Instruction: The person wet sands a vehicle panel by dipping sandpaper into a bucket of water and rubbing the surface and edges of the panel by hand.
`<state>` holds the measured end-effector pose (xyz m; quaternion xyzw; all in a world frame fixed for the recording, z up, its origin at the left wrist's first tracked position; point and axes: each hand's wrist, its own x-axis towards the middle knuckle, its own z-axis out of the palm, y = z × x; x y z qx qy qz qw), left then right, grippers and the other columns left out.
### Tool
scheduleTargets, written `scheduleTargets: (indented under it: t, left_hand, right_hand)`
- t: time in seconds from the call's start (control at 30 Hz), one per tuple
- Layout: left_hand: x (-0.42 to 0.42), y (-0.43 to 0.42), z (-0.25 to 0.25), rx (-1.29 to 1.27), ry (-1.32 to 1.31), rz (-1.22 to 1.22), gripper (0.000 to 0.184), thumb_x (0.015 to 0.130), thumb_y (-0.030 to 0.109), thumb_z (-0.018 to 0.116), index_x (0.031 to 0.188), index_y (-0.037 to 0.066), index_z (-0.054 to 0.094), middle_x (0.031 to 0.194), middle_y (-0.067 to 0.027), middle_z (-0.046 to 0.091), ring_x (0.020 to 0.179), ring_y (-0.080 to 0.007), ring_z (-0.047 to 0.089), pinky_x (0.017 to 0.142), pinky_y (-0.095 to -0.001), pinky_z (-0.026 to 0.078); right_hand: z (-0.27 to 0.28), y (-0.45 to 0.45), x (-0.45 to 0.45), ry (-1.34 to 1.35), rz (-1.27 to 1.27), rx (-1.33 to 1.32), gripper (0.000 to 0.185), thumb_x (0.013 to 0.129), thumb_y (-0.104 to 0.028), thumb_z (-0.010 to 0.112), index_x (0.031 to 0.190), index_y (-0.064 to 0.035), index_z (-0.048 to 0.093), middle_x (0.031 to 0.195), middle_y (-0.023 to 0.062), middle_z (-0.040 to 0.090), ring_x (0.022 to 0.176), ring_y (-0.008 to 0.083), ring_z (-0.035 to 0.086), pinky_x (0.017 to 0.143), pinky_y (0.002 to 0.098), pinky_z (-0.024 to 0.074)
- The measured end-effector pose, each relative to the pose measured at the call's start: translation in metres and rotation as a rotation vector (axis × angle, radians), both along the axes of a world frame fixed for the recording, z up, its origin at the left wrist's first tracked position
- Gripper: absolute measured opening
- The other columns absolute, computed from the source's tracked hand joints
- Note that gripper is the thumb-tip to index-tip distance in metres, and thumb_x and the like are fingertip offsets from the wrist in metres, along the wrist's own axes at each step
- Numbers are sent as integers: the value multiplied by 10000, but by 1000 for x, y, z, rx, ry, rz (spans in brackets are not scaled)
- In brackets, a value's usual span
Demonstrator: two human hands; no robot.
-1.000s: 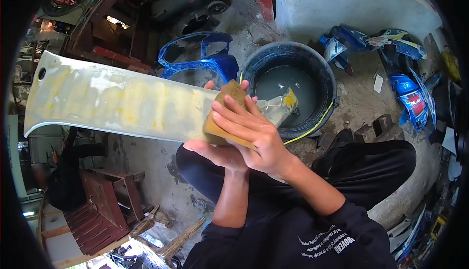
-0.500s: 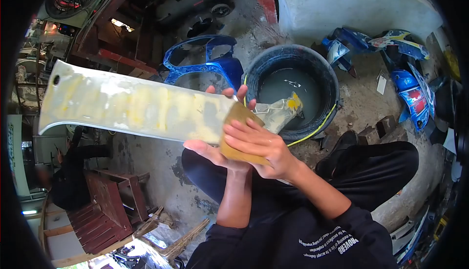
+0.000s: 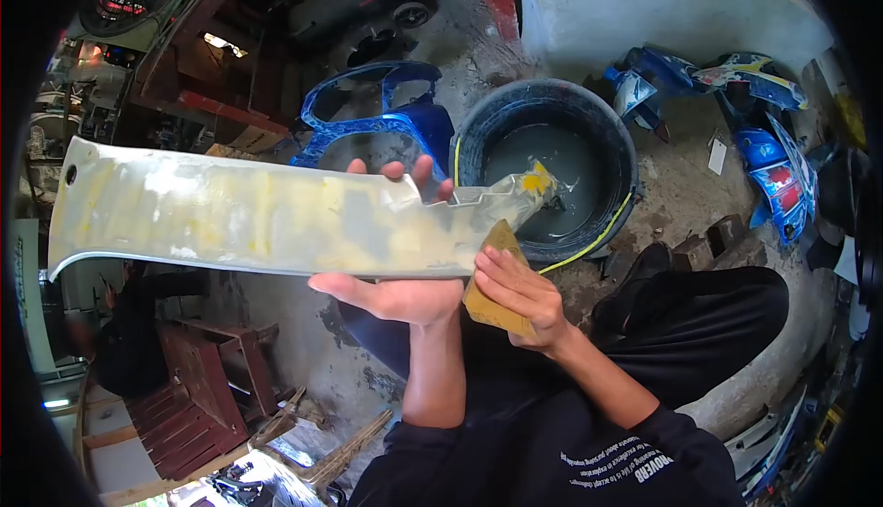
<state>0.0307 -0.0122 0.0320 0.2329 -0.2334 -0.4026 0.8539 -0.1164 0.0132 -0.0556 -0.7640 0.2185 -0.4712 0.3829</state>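
One pale panel [image 3: 202,214], one folded brown sheet [image 3: 489,308]

Patched yellow and grey, the panel stretches from far left to above a black bucket [image 3: 555,90]. The left hand [image 3: 400,301] clasps it from underneath. The right hand [image 3: 522,291] grips the sheet at the panel's lower edge; contact is hard to judge. Blue bodywork pieces [image 3: 766,168] lie farther right.

Left hand [image 3: 397,301] palm up, right hand [image 3: 526,297] curled, thumb apparently underneath

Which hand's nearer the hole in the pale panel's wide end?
Left. The left hand supports the panel partway along from the hole; the right hand, holding a brown sheet, is farther off, by the narrower end.
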Motion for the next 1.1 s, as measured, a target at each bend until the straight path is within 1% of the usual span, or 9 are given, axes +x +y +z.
scheduleTargets:
  t: [0.23,0.27,0.33,0.43,0.53,0.67,0.73,0.93,1.1]
  left_hand:
    - [-16,1,-6,101,1,-9,1127,834,921,380,1561,67,270,1384,-178,510,1261,-424,526,1027,-558,464]
    - [-15,0,-7,152,-99,49,1094,845,915,360,1544,76,307,1381,-177,511,1245,-402,537,1028,-594,457]
    - [-13,0,-10,196,-197,107,1064,855,909,340,1528,85,344,1379,-176,511,1228,-380,547,1029,-629,450]
    - [-9,3,-13,164,-37,37,1053,856,909,338,1523,95,347,1373,-182,509,1179,-357,571,1005,-635,463]
    - [-14,4,-19,149,-71,48,1057,843,918,345,1508,97,359,1358,-185,519,1125,-353,593,963,-634,483]
    - [-4,2,-24,125,-31,5,1101,805,948,346,1496,90,361,1320,-176,541,1062,-340,606,903,-598,508]
    - [-4,0,-18,269,-128,112,1102,810,945,337,1498,84,354,1321,-176,535,1061,-336,607,901,-574,519]
    - [-13,4,-11,214,-111,59,1094,816,942,318,1496,85,355,1325,-181,530,1072,-340,609,905,-567,526]
    - [-7,5,-10,251,-172,10,1127,782,943,390,1549,125,276,1362,-130,492,1126,-303,588,972,-528,501]
  right_hand:
    - [45,-24,27,-24,-55,-18,526,841,-160,740,1351,-57,660,1436,149,606,1388,324,529,1159,501,392]
    - [44,-25,26,-27,-56,-17,526,841,-160,740,1351,-57,660,1436,149,606,1388,324,529,1159,501,392]
    - [36,-30,15,47,-9,-3,544,835,-170,747,1364,-87,655,1440,128,607,1384,312,534,1167,500,384]
    - [-22,-24,-15,101,-63,-57,555,819,-173,756,1355,-66,657,1422,136,621,1370,324,548,1158,501,401]
    - [-18,-25,-15,84,-124,-133,560,809,-176,760,1347,-57,661,1408,139,631,1358,330,559,1149,497,415]
    - [36,-35,11,68,-9,-230,550,794,-169,765,1329,-77,675,1395,133,640,1346,310,572,1143,476,432]
    - [30,-37,7,90,-1,-233,526,803,-151,747,1320,-81,682,1380,131,651,1335,307,582,1136,473,441]
    - [-19,-30,-26,180,-150,-211,402,861,-109,637,1254,-88,721,1308,121,697,1282,306,626,1107,472,470]
    - [28,-39,-1,118,-79,-331,400,885,-152,640,1276,-182,717,1342,65,683,1288,266,623,1126,462,449]
